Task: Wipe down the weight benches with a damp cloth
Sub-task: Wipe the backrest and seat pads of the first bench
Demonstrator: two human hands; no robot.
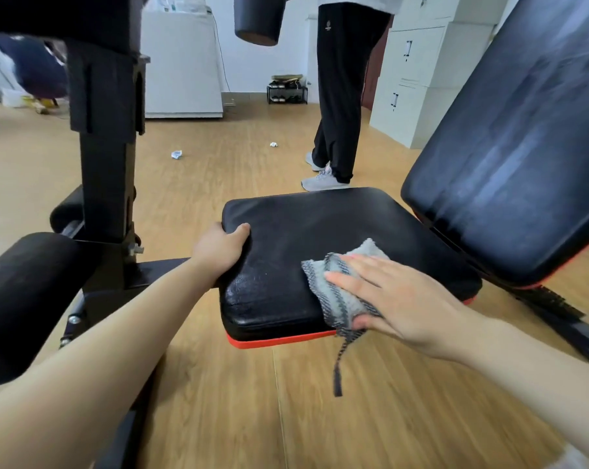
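left arm: reaches in from near left, forearm straight, wrist at the left edge of the seat (pixel 320 231)
left hand (pixel 222 247): fingers curled round the seat's far-left corner, thumb on top of the pad; it grips the pad
right arm: comes in from near right, wrist low, palm down
right hand (pixel 399 297): fingers straight and slightly spread, pointing left, pressed flat on the cloth (pixel 342 289); thumb at the cloth's near edge
cloth: grey, dark striped border, bunched on the near-right part of the seat; long axis roughly near–far; a loose strip hangs off the near edge toward the floor (pixel 218 401)
seat: black pad, orange trim underneath, lies flat; front end points left
backrest (pixel 523 147): right of the seat, tilted up, rising to the far right; streaks on its surface
frame: black post (pixel 107 170) left of the seat, foam roller (pixel 25 299) near left
background: a person's legs (pixel 340 96) standing beyond the seat, paper scraps (pixel 176 154) on the floor, white cabinets (pixel 418 79) far right
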